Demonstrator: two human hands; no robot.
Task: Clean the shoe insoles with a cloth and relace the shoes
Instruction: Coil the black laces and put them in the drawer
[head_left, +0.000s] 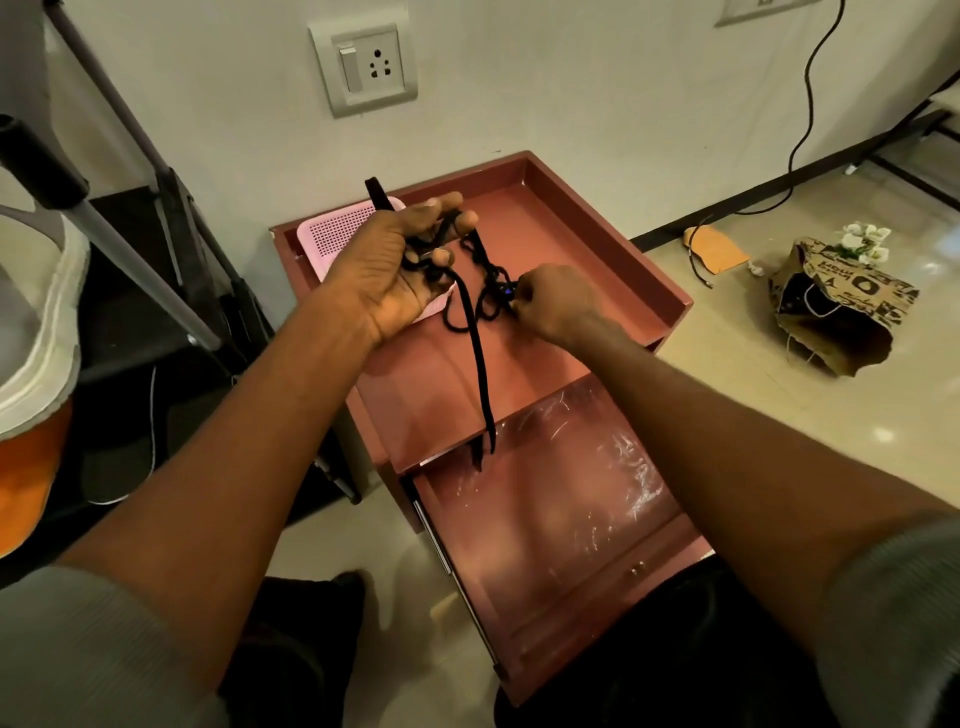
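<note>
One long black flat fabric shoelace (475, 332), bunched and snarled at its upper part, is held in the air above the top of a small reddish-brown cabinet with a raised rim (597, 208). A tangle of it is wound among the curled fingers of the left hand (395, 270), which is turned palm up and grips the lace; one short end stands up behind that hand and a long strand hangs down to the cabinet's front edge. A knotted cluster of loops between the hands is pinched by the fingertips of the right hand (556, 304), curled tightly round it; a small bluish fleck shows at the pinch, and what it is cannot be told.

The step in hand is judged to be the untangling of the lace ahead of relacing. No shoe is seen on the cabinet, and no cloth can be identified. The next move appears to call for the knot to be picked apart while the left hand's coils are let out a little at a time, so that the snarl is not pulled tighter.

A pink perforated plastic tray (337, 231) lies on the cabinet top beneath the left hand. Below, an open drawer lined with clear plastic film (561, 499) is drawn out towards the person. On the floor to the right a printed brown paper bag (841, 306) lies on its side.
</note>
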